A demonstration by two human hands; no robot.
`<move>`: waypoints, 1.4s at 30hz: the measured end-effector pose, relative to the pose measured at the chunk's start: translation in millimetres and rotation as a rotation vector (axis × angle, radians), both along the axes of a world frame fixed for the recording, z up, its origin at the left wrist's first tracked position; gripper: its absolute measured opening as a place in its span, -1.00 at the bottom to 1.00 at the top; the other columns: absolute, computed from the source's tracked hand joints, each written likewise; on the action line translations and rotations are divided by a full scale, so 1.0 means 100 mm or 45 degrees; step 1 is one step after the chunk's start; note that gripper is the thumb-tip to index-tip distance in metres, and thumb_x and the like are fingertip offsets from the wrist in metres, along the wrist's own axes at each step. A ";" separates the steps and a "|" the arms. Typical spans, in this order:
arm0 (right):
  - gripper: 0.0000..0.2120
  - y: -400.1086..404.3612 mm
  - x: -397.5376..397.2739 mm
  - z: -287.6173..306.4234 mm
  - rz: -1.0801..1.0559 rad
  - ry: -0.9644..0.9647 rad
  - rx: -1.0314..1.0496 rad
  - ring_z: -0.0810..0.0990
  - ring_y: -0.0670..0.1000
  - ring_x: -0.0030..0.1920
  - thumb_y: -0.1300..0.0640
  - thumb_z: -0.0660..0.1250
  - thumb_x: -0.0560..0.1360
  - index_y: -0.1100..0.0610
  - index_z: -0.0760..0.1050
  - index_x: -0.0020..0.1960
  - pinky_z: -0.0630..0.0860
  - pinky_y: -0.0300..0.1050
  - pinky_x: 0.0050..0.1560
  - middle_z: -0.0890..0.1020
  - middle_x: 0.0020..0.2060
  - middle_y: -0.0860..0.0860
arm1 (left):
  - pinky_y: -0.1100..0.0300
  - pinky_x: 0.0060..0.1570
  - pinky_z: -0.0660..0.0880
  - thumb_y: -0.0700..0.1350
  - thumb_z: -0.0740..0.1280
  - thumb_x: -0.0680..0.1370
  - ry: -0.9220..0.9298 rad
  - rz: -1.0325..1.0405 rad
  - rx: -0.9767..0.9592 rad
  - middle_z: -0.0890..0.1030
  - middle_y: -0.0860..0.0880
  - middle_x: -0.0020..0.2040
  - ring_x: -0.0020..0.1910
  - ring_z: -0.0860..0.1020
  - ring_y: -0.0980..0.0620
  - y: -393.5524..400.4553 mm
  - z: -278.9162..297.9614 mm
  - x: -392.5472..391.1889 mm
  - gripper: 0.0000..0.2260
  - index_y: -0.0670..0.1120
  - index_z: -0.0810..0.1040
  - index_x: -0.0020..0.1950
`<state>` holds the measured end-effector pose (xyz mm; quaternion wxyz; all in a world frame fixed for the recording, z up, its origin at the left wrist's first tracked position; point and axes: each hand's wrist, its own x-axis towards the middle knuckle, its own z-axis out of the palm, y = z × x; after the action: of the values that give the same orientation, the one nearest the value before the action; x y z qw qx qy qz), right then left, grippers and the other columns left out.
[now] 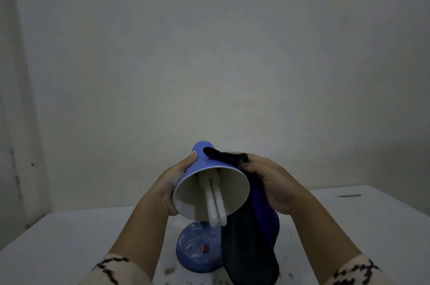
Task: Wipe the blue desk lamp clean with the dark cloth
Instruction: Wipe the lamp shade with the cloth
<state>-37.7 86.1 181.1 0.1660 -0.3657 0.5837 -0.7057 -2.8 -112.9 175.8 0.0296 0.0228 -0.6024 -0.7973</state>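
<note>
Standing near the white table's (349,226) front edge: round blue lamp base (197,252), red switch (205,249), streaked with white residue. Above it, blue cone-shaped lamp shade (209,168) with white tube bulb (215,203); left hand (173,182) grips the shade, right hand (272,182) presses dark hanging cloth (251,238) against it. Risk: cloth snagging the protruding bulb, or tipping the base. Beyond: bare wall (209,52).

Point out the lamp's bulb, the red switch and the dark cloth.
bulb (215,201), head view, on the white twin tubes inside the shade.
red switch (205,249), head view, on the blue base's top.
dark cloth (246,243), head view, on the hanging part.
</note>
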 end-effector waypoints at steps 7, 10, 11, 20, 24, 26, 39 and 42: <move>-0.60 -0.12 0.30 0.28 -0.056 0.520 0.271 0.52 -0.20 0.18 0.28 0.10 0.51 -0.13 0.59 0.01 0.41 -0.29 0.25 0.61 0.04 -0.26 | 0.22 -0.39 0.56 0.03 0.15 0.57 -0.014 -0.067 0.123 0.65 -0.13 -0.39 -0.45 0.62 -0.03 -0.01 -0.02 0.00 -0.63 -0.17 0.61 -0.20; -0.68 -0.16 0.30 0.23 -0.063 0.567 0.203 0.52 -0.19 0.20 0.12 0.12 0.45 -0.05 0.59 0.07 0.41 -0.34 0.25 0.62 0.08 -0.23 | 0.20 -0.36 0.57 0.06 0.15 0.57 -0.046 -0.050 0.153 0.65 -0.11 -0.37 -0.43 0.62 -0.02 -0.04 -0.05 -0.02 -0.67 -0.14 0.57 -0.13; -0.68 -0.15 0.28 0.19 -0.069 0.546 0.173 0.53 -0.16 0.21 0.07 0.12 0.46 0.00 0.58 0.10 0.42 -0.31 0.25 0.62 0.11 -0.19 | 0.17 -0.37 0.59 0.09 0.17 0.55 -0.077 -0.067 0.154 0.65 -0.17 -0.33 -0.42 0.62 -0.07 -0.04 -0.05 -0.01 -0.63 -0.17 0.59 -0.10; -0.68 -0.09 0.07 -0.05 -0.195 0.159 0.059 0.58 0.12 0.15 0.05 0.19 0.51 0.11 0.55 0.18 0.50 -0.03 0.14 0.63 0.15 0.09 | 0.07 -0.29 0.62 0.13 0.17 0.54 -0.080 -0.084 0.167 0.67 -0.19 -0.22 -0.35 0.63 -0.14 -0.03 -0.10 -0.08 -0.57 -0.20 0.57 0.09; -0.59 -0.10 0.05 -0.19 -0.182 -0.084 -0.021 0.63 0.09 -0.02 -0.04 0.25 0.40 0.13 0.57 0.15 0.52 -0.05 -0.03 0.66 0.05 0.14 | 0.09 -0.36 0.62 0.12 0.14 0.56 -0.036 -0.082 0.135 0.68 -0.17 -0.28 -0.40 0.64 -0.11 -0.06 -0.12 -0.08 -0.58 -0.19 0.59 0.00; -0.60 -0.10 0.06 -0.24 -0.173 -0.150 -0.045 0.65 0.06 -0.06 -0.05 0.25 0.38 0.12 0.59 0.12 0.55 -0.09 -0.08 0.68 0.01 0.11 | 0.08 -0.30 0.62 0.13 0.19 0.51 -0.014 -0.081 0.134 0.67 -0.18 -0.22 -0.35 0.65 -0.11 -0.06 -0.12 -0.07 -0.59 -0.19 0.60 0.03; -0.61 -0.09 0.07 -0.39 -0.322 -0.361 0.144 0.60 0.16 0.01 -0.12 0.20 0.53 0.16 0.62 0.05 0.49 0.06 0.04 0.66 0.02 0.20 | 0.22 -0.44 0.56 0.12 0.16 0.57 -0.008 -0.048 0.118 0.65 -0.12 -0.35 -0.45 0.62 -0.05 -0.03 -0.09 -0.03 -0.61 -0.17 0.58 -0.03; -0.58 -0.12 0.10 -0.40 -0.341 -0.368 0.194 0.61 0.15 -0.05 -0.13 0.21 0.53 0.20 0.61 0.04 0.49 0.03 -0.03 0.66 -0.04 0.21 | 0.23 -0.45 0.56 0.13 0.17 0.56 -0.023 -0.048 0.091 0.66 -0.12 -0.36 -0.45 0.62 -0.03 -0.04 -0.07 0.00 -0.61 -0.18 0.57 -0.03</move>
<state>-28.0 74.6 141.3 0.1800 -0.1662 0.6490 -0.7203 -3.2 -116.5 168.4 0.0082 0.0197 -0.5741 -0.8185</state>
